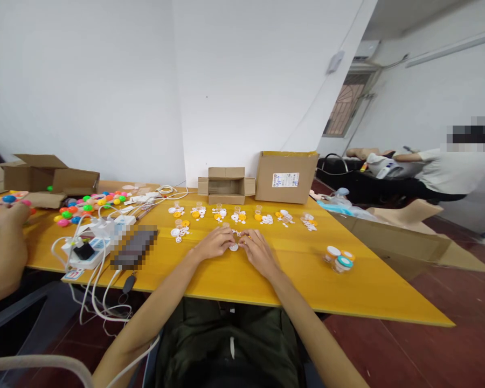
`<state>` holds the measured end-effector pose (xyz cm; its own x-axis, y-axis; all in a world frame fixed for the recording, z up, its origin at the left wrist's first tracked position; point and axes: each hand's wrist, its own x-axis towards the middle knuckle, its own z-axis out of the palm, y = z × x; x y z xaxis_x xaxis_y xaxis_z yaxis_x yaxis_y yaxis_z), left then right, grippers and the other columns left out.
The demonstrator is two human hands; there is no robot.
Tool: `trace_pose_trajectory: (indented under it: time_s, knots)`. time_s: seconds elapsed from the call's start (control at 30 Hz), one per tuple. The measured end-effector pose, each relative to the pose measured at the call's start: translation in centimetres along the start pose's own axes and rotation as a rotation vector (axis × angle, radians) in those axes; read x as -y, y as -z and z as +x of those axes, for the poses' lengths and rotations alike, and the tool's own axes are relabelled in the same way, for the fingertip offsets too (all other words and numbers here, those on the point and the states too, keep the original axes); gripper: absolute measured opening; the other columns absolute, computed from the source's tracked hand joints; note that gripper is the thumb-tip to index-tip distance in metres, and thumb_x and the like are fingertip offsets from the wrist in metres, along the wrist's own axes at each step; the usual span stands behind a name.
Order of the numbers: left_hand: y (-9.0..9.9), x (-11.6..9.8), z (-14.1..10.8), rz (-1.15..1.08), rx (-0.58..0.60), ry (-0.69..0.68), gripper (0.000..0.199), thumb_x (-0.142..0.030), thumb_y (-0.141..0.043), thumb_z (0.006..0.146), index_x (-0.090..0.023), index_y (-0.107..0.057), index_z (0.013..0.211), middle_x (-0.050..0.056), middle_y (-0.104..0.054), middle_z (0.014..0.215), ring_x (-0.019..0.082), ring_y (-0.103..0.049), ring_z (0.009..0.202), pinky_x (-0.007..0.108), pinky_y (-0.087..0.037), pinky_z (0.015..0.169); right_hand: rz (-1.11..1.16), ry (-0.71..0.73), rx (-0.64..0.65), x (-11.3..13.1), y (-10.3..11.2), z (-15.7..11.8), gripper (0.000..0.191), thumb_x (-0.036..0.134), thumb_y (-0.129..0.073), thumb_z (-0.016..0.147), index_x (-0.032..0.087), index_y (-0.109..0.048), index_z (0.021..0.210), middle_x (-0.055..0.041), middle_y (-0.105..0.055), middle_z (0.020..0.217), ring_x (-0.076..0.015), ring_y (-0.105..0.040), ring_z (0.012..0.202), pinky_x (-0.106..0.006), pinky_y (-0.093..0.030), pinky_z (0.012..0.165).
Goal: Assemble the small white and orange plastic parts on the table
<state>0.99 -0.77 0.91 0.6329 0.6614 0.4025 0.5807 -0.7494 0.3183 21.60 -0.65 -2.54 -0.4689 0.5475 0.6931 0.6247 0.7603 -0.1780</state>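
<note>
Yellow tabletop (234, 275) lies under our two hands, which meet near its middle. Our left hand (214, 243) and right hand (258, 252) rest on the wood with fingertips drawn in toward each other, and between them we see a small white disc (234, 247) on the table, touched or pinched from both sides; at this size we cannot tell how firmly either hand grips it. Just beyond our fingers runs a row of small piles of white and orange parts (239, 216), each with a tiny clear jar. To the right, well apart from our hands, stand a few small jars with white, orange and teal lids (339, 260). At the back edge sit an open cardboard box (226, 185) and a taller closed box (286, 175). On the left we see a white power strip (87, 252) with trailing cables, and beyond it a heap of bright plastic balls (84, 207). Another person's hand (13, 214) rests at the far left edge of the table, and a second person sits in the room behind on the right.
</note>
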Motion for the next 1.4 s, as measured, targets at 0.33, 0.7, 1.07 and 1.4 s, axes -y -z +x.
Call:
trace_pose_trajectory:
  time_s: [0.33, 0.7, 1.07, 1.4]
  knots:
    - [-0.27, -0.13, 0.07, -0.077, 0.013, 0.010, 0.024, -0.022, -0.046, 0.099, -0.022, -0.068, 0.089, 0.006, -0.065, 0.094, 0.021, -0.061, 0.095, 0.033, -0.048, 0.089, 0.028, 0.025, 0.009, 0.23, 0.32, 0.09, 0.020, 0.014, -0.050, 0.095, 0.026, -0.065, 0.090, -0.0078, -0.064, 0.107, -0.0248, -0.059, 0.099, -0.040, -0.049, 0.085]
    - [-0.48, -0.04, 0.19, -0.153, 0.019, 0.043, 0.023, -0.021, -0.048, 0.097, -0.020, -0.067, 0.084, 0.004, -0.063, 0.093, 0.019, -0.061, 0.092, 0.031, -0.049, 0.087, 0.059, 0.049, 0.050, 0.38, 0.61, 0.23, 0.019, 0.016, -0.052, 0.097, 0.026, -0.063, 0.086, -0.0073, -0.064, 0.108, -0.0233, -0.059, 0.101, -0.037, -0.049, 0.086]
    - [-0.71, 0.29, 0.15, -0.162, 0.008, 0.037, 0.021, -0.020, -0.049, 0.096, -0.020, -0.067, 0.086, 0.004, -0.063, 0.091, 0.018, -0.059, 0.088, 0.029, -0.047, 0.084, 0.061, 0.040, 0.099, 0.48, 0.75, 0.28, 0.020, 0.017, -0.051, 0.098, 0.025, -0.065, 0.087, -0.0079, -0.065, 0.108, -0.0235, -0.059, 0.099, -0.037, -0.049, 0.084]
    - [-0.74, 0.27, -0.02, -0.164, -0.009, 0.028, 0.021, -0.019, -0.050, 0.096, -0.021, -0.067, 0.086, 0.005, -0.063, 0.098, 0.018, -0.061, 0.094, 0.030, -0.048, 0.088, 0.069, 0.021, 0.105, 0.44, 0.61, 0.19, 0.021, 0.015, -0.051, 0.097, 0.025, -0.064, 0.084, -0.0071, -0.064, 0.107, -0.0231, -0.058, 0.099, -0.036, -0.049, 0.084]
